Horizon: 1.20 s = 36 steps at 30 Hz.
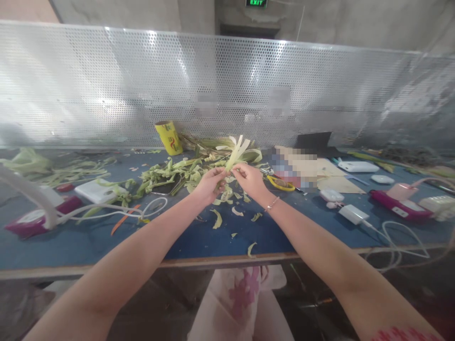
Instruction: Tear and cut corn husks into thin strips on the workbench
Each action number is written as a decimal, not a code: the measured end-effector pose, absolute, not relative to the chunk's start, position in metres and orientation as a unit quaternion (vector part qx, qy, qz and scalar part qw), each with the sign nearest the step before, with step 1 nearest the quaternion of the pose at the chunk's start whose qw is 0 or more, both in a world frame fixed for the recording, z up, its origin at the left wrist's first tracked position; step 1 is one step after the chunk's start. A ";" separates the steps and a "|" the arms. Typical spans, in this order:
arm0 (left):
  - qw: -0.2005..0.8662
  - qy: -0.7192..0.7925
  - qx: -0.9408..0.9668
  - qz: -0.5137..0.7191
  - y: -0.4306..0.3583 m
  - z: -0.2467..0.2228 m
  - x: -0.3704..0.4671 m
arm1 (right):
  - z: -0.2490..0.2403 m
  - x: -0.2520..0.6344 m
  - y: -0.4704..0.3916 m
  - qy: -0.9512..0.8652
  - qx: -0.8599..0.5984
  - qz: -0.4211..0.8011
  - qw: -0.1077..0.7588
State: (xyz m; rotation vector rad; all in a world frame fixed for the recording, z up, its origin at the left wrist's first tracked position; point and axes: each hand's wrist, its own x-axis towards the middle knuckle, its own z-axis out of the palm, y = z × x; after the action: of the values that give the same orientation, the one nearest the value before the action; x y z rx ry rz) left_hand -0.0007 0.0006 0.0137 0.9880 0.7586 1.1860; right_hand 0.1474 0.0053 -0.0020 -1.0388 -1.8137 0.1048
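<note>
Pale green leaf strips (237, 152) fan upward between my two hands above the blue table. My left hand (212, 183) pinches their lower end from the left. From the right, my right hand (249, 177) holds the same end, its fingers closed together and nearly touching those of my left hand. The fingertips hide the bottom of the strips. Behind and to the left lies a heap of green woven or knotted leaf pieces (165, 174). Small leaf scraps (216, 219) are scattered on the table in front of my hands.
A yellow cup (169, 138) stands near the perforated metal screen (135, 90). Yellow-handled scissors (280, 183) lie right of my hands. Magenta power strips (400, 206) with white chargers and cables lie on both sides. The table's front edge (220, 260) runs beneath my forearms.
</note>
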 end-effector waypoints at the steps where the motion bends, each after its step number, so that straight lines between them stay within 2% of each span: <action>1: 0.652 0.331 0.440 0.522 0.001 0.013 -0.001 | -0.002 0.147 0.005 -0.750 -0.429 0.044 0.501; 7: 0.621 0.326 0.485 0.522 0.004 0.006 0.000 | -0.002 0.143 0.002 -0.727 -0.446 0.061 0.518; 14: 0.482 0.366 0.599 0.524 0.003 0.002 0.001 | -0.004 0.146 0.007 -0.712 -0.445 0.081 0.537; 19: 0.501 0.363 0.586 0.524 0.001 0.001 0.004 | -0.004 0.148 0.008 -0.711 -0.435 0.082 0.547; 27: 0.530 0.371 0.547 0.531 -0.002 0.002 0.006 | -0.005 0.149 0.006 -0.758 -0.434 -0.014 0.486; 32: 0.536 0.364 0.539 0.538 -0.001 0.001 0.004 | -0.010 0.150 0.012 -0.768 -0.382 0.000 0.514; 36: 0.512 0.362 0.559 0.543 0.001 -0.001 0.004 | -0.010 0.151 0.014 -0.769 -0.364 -0.036 0.525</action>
State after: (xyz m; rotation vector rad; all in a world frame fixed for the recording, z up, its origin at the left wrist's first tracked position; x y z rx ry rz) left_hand 0.0042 0.0008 -0.0006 1.3440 0.8716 1.3060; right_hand 0.1513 0.0144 -0.0098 -0.8700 -1.8395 -0.0854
